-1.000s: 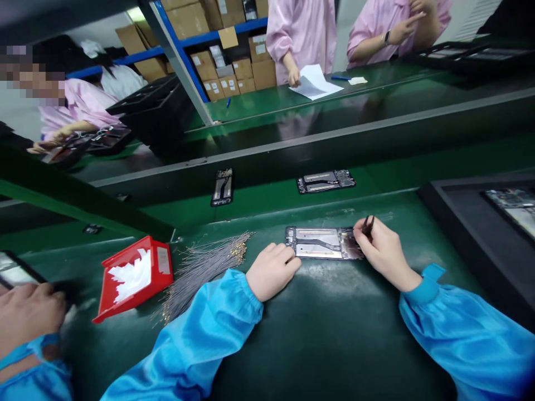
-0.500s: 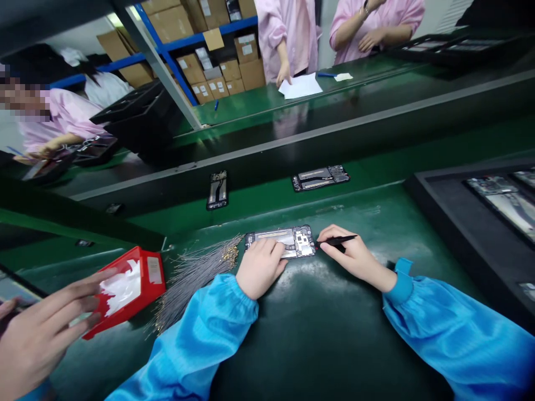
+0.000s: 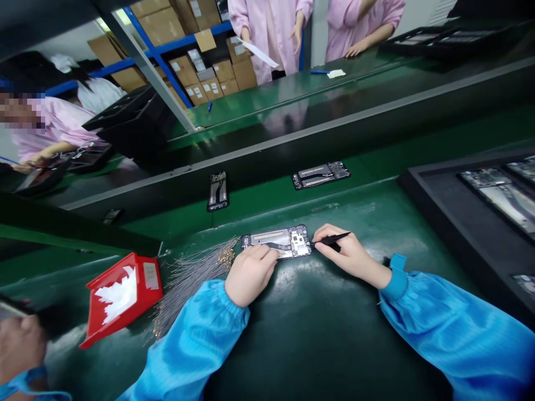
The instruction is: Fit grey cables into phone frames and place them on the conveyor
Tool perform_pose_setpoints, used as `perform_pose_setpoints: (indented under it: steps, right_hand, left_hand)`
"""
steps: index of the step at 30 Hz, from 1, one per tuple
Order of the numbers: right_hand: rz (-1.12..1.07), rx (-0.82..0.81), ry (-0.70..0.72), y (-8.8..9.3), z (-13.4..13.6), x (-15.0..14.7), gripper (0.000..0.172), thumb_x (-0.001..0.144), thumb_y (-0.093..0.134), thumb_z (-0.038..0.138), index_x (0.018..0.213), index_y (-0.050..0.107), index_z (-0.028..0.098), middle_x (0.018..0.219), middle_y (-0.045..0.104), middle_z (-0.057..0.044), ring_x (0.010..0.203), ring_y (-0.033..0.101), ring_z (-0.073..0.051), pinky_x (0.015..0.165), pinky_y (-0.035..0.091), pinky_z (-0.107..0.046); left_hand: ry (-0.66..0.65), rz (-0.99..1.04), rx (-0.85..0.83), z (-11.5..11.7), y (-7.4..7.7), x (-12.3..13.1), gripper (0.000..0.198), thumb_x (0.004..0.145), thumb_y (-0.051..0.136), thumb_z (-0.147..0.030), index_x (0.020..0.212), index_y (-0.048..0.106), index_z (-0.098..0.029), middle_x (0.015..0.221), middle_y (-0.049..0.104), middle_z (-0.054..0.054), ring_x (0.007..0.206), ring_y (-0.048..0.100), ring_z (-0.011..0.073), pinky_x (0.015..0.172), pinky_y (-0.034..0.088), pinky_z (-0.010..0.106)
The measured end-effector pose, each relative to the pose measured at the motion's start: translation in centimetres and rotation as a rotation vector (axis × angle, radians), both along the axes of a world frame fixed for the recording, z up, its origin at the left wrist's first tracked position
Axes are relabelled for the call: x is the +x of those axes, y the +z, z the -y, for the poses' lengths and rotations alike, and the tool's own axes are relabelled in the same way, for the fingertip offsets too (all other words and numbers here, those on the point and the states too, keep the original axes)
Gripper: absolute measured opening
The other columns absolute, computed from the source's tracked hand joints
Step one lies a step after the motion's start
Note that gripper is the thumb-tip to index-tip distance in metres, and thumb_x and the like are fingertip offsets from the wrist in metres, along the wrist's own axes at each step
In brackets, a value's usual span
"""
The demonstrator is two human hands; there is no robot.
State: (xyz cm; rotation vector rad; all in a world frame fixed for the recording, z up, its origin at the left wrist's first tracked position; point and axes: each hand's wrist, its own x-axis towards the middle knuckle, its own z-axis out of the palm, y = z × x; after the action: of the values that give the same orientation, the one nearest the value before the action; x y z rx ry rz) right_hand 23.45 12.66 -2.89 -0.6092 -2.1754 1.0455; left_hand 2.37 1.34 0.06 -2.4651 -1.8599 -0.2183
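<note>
An opened phone (image 3: 299, 240), its circuit board and battery bay exposed, lies flat on the green bench. My left hand (image 3: 252, 272) is closed at its near left edge, fingertips resting on the frame and covering part of it. Black tweezers (image 3: 336, 239) are pinched in my right hand (image 3: 350, 255), the working end at the phone's right edge by the board. Whether the tips grip anything is too small to tell. Beside my left forearm lies a bundle of thin grey cables (image 3: 194, 278) with gold-coloured ends.
A red bin (image 3: 147, 298) with white pieces stands left, near a co-worker's hand (image 3: 20, 345). Two opened phones, one upright (image 3: 218, 191) and one sideways (image 3: 321, 175), lie beyond. A black tray (image 3: 443, 223) of phones is at right. Co-workers in pink are across the bench.
The co-worker's hand has withdrawn from the red bin toward the lower left. Across the bench, a person has lifted the white paper. My hands stay at the phone; the left has slid slightly nearer.
</note>
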Motion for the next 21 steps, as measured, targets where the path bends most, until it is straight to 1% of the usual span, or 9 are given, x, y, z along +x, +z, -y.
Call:
perform_pose_setpoints:
  steps: [4,9,15,21]
  right_hand:
    - [-0.011,-0.011,0.004,0.1,0.0,0.0,0.007,0.081,0.049,0.022,0.08,0.055,0.019,0.079,0.059,-0.004,0.075,0.055,-0.016,0.069,0.044,-0.032]
    - [-0.003,-0.015,0.016,0.2,0.1,-0.1,0.006,0.081,0.049,0.021,0.078,0.055,0.018,0.078,0.059,-0.004,0.073,0.055,-0.016,0.068,0.045,-0.031]
    - [0.014,-0.033,0.026,0.2,0.1,-0.1,0.006,0.08,0.05,0.021,0.08,0.056,0.018,0.079,0.06,-0.004,0.074,0.056,-0.016,0.069,0.045,-0.03]
    - [0.023,-0.031,0.041,0.4,0.1,-0.1,0.007,0.08,0.05,0.021,0.081,0.057,0.018,0.078,0.061,-0.004,0.074,0.057,-0.016,0.067,0.046,-0.031]
  left_hand:
    - [-0.087,-0.016,0.08,-1.0,-0.9,1.6,0.018,0.087,0.04,-0.019,0.082,0.057,-0.019,0.076,0.056,0.003,0.071,0.051,0.0155,0.066,0.041,0.028]
    - [-0.114,-0.031,0.15,-1.5,-2.0,2.2,0.021,0.088,0.038,-0.02,0.082,0.058,-0.018,0.073,0.055,0.003,0.07,0.05,0.0153,0.064,0.038,0.028]
    - [-0.121,-0.025,0.166,-1.1,-1.9,2.0,0.024,0.088,0.038,-0.02,0.075,0.058,-0.018,0.069,0.052,0.003,0.067,0.046,0.014,0.062,0.035,0.027]
    - [-0.134,-0.03,0.17,-1.0,-1.7,2.1,0.024,0.088,0.038,-0.019,0.074,0.058,-0.017,0.067,0.052,0.002,0.066,0.045,0.0137,0.061,0.034,0.027]
